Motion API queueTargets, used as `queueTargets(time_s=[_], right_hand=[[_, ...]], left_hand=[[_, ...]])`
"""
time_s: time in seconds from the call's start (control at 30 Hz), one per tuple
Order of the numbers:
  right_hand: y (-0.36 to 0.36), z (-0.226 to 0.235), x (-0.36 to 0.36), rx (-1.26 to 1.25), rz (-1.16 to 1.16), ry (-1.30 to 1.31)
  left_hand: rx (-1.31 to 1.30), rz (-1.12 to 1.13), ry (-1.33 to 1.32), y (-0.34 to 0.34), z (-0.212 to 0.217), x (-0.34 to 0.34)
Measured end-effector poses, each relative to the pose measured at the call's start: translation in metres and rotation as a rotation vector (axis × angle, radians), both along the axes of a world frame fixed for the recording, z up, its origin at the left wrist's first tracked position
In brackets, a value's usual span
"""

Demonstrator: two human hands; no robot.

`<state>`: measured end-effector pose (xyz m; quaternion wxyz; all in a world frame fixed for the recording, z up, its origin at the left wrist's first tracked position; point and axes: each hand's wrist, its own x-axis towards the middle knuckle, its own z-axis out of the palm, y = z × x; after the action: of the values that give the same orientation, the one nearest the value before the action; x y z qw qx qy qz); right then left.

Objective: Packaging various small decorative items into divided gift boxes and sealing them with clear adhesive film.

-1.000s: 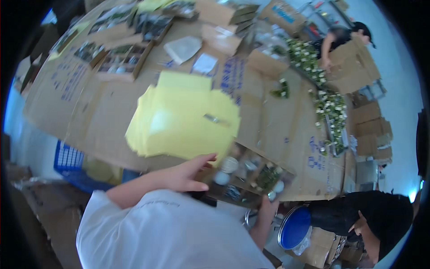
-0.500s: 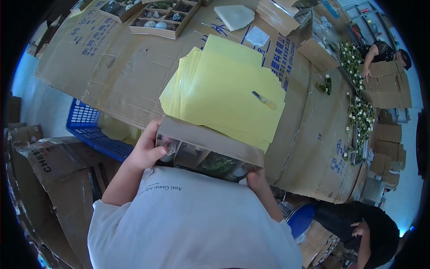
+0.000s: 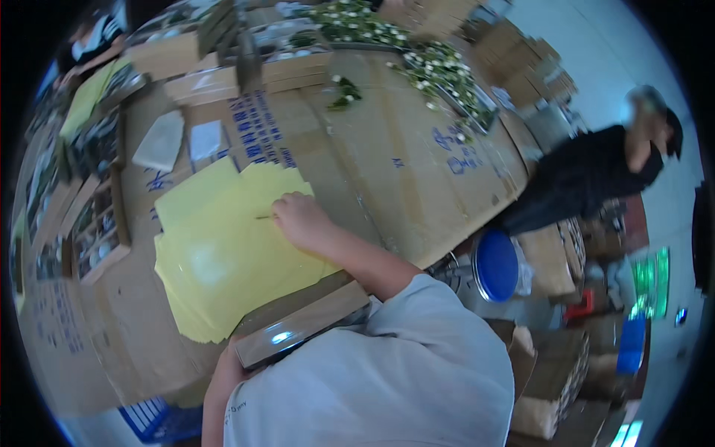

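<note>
Cardboard box (image 3: 313, 316), its glossy face seemingly already covered, sits tilted at lower centre, the left hand (image 3: 230, 363) gripping its end; the right hand (image 3: 302, 220), mid-frame, pinches a slim tool (image 3: 263, 217), not yet at the box.

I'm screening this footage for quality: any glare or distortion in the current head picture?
Head view: glare whitens part of the yellow sheets and flashes on the box; same view, the cardboard-covered table bends toward the rim, and corners go black.
</note>
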<state>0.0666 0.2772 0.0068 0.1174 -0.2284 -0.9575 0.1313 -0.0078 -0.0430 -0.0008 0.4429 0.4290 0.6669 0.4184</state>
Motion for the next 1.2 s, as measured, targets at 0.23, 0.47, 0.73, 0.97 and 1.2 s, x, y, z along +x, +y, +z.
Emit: queueTargets(time_s=[0.23,0.47,0.73,0.97,1.2], right_hand=[[-0.017,0.003,-0.002,-0.225,0.346,0.180],[-0.028,0.010,-0.031,-0.174,0.648,-0.015],[-0.045,0.012,-0.053,-0.150,0.769,0.012],[-0.058,0.011,-0.051,-0.153,0.794,0.027],[-0.058,0.007,-0.048,-0.230,0.769,0.061]], left_hand=[[0.256,-0.123,0.704,0.008,0.004,-0.030],[-0.104,0.353,0.911,0.021,0.006,-0.041],[-0.052,0.379,0.976,0.034,-0.003,-0.044],[-0.070,0.363,1.061,0.044,0.001,-0.040],[-0.027,0.274,0.985,0.047,-0.003,-0.049]])
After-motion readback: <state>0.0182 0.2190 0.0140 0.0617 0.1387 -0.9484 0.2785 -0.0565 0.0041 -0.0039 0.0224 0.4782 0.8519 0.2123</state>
